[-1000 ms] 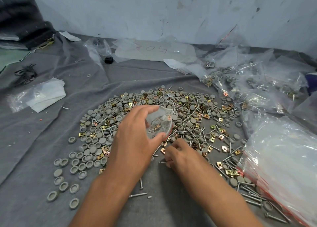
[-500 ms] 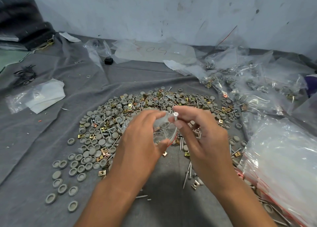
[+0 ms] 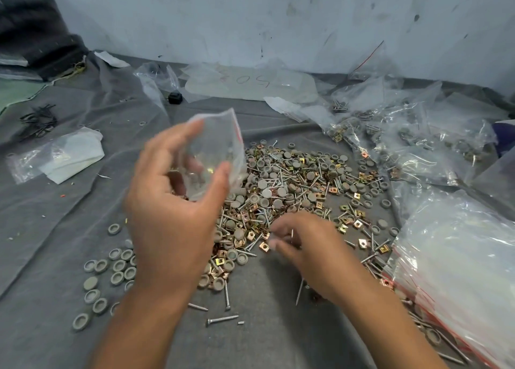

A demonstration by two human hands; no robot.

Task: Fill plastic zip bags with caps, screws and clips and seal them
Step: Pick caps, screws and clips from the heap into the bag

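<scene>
Covering the work surface, a grey cloth (image 3: 278, 327) runs back to a scuffed pale wall (image 3: 278, 20). Raised above the heap of caps, screws and clips (image 3: 295, 184), the left hand (image 3: 172, 210) pinches a clear zip bag (image 3: 217, 157) between thumb and fingers. Its mouth stands above that grip. The right hand (image 3: 309, 246) reaches into the heap, blurred fingers curled; I cannot tell what they hold.

A pile of caps, screws and clips (image 3: 292, 190) lies centred on the cloth (image 3: 83, 223), filled bags (image 3: 404, 140) at two o'clock, empty bags (image 3: 468, 271) at four.
</scene>
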